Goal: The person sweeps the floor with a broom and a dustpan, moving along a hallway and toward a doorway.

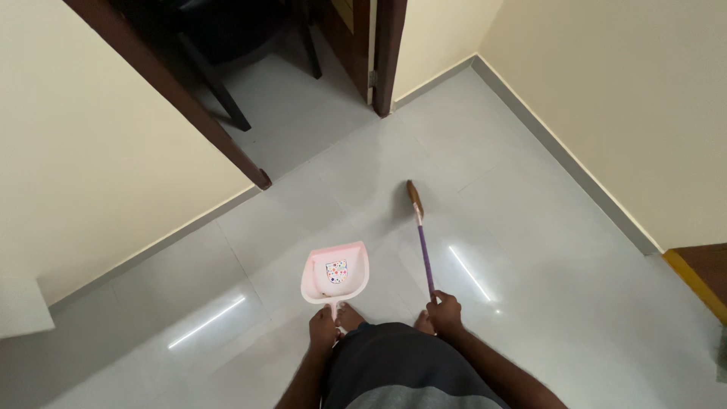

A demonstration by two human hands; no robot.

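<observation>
My left hand [322,330] grips the handle of a pink dustpan [335,273], held out in front of me above the floor, with a small multicoloured sticker inside its pan. My right hand [445,312] is closed around the end of a broom [421,235] with a purple handle. Its brown brush tip points away from me and rests on the pale tiled floor [492,220]. My bare feet show just below the dustpan, between my hands.
An open doorway [288,113] with a dark brown frame lies ahead, with dark chair legs [227,98] in the room beyond. Cream walls bound the floor at left and right. A yellow-edged brown step [700,276] sits at the right.
</observation>
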